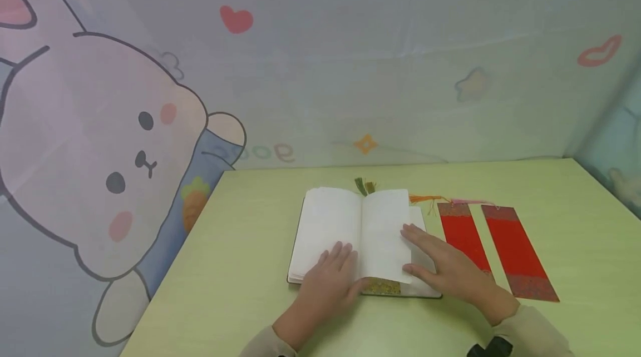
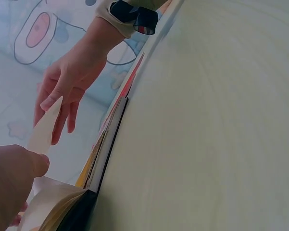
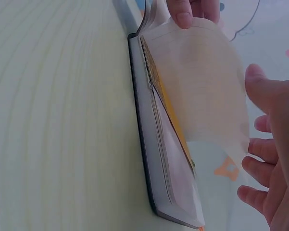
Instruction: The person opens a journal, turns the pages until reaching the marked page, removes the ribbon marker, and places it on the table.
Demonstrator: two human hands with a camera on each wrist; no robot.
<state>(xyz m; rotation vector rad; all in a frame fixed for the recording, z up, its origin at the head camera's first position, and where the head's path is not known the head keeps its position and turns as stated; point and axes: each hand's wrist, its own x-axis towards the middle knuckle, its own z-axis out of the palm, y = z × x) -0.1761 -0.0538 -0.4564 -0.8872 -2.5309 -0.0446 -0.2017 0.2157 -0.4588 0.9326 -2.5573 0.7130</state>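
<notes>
"Where does the open notebook [image 1: 328, 207] lie against the hands?"

"Directly beneath the left hand [image 1: 328, 282], and just under the fingertips of the right hand [image 1: 445, 265]."

"Is either hand grasping anything?"

"Neither. The left rests on the left-hand page, fingers stretched out, thumb toward the fold. The right is released too, its fingers and thumb extended and touching the outer edge of a raised page [image 1: 383, 229]."

"What shows below that page?"

"A gold-patterned bookmark [image 1: 383, 286], partly covered, its lower end between the two hands. Green and gold tassels [image 1: 364, 186] poke out past the notebook's top, ahead of the left fingertips."

"And beyond the right hand?"

"Two red bookmarks: one [image 1: 463, 234] just beside it, partly behind the hand, the other [image 1: 518, 248] farther outward, both flat on the yellow-green table [image 1: 240, 257]."
</notes>
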